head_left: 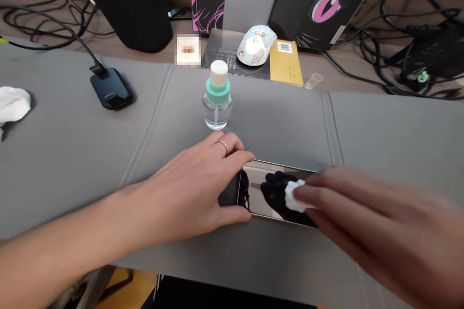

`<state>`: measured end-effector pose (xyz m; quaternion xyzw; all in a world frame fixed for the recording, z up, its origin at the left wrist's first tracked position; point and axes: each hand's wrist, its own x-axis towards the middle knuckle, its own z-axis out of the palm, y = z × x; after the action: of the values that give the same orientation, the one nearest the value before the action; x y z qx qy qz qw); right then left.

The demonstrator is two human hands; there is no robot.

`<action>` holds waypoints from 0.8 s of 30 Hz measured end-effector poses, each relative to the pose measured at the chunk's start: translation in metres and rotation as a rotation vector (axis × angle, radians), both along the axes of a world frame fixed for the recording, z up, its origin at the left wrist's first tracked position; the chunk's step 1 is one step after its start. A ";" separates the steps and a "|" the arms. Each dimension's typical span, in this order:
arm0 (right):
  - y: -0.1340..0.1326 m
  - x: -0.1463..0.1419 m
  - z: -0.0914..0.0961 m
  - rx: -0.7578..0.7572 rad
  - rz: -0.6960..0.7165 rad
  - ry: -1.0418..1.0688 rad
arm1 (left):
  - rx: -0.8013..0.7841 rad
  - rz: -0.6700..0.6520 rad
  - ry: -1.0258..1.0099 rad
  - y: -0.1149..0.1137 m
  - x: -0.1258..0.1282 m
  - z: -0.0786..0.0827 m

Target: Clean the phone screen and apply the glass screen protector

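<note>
A phone point(261, 193) lies flat on the grey desk mat point(72, 154) near the front edge, its glossy screen up. My left hand point(203, 188) grips the phone's left end, thumb on the near edge and fingers curled over the far edge; a ring is on one finger. My right hand point(348, 212), blurred by motion, presses a small white wad point(295, 195) against the screen with its fingertips pinched on it. A small clear spray bottle point(216, 99) with a teal collar and white cap stands upright just behind the left hand.
A black power bank point(110, 88) with a cable lies at left, a crumpled white tissue point(12, 104) at the far left edge. Behind the mat are a mouse point(255, 44) on a book, a clear cap point(313, 80), keyboard boxes and tangled cables point(398, 48).
</note>
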<state>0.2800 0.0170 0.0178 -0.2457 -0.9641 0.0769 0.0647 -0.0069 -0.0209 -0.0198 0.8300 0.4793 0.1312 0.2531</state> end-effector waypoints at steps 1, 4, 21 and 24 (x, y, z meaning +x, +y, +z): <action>-0.006 -0.004 -0.005 0.004 0.042 0.001 | 0.001 0.005 -0.008 0.001 0.001 0.000; -0.007 -0.029 -0.018 0.026 0.132 0.006 | -0.005 0.014 -0.032 0.002 0.001 -0.001; -0.002 -0.045 -0.016 0.073 0.197 0.004 | -0.018 0.021 -0.088 0.002 -0.001 -0.002; 0.005 -0.068 -0.014 0.090 0.288 -0.030 | -0.035 0.026 -0.100 0.003 -0.001 -0.004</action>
<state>0.2122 0.0220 0.0039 -0.1029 -0.9927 0.0386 0.0497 -0.0083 -0.0179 -0.0235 0.8116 0.4790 0.1673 0.2897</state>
